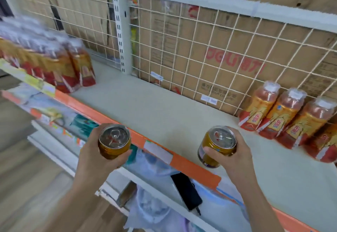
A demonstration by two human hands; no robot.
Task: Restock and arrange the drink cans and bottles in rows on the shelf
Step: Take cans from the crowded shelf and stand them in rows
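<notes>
Each hand, left hand (pixel 94 151) and right hand (pixel 235 151), has fingers clamped on an upright gold metal drink can, left can (pixel 114 141), right can (pixel 218 145), ready to set on the bare beige shelf (pixel 155 107).

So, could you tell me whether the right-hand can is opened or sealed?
Looks sealed: the can shows its pull tab flat on an unbroken lid.

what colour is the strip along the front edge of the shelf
Orange, with paler label patches: the front edge strip of the beige shelf, seen in the head view.
</notes>
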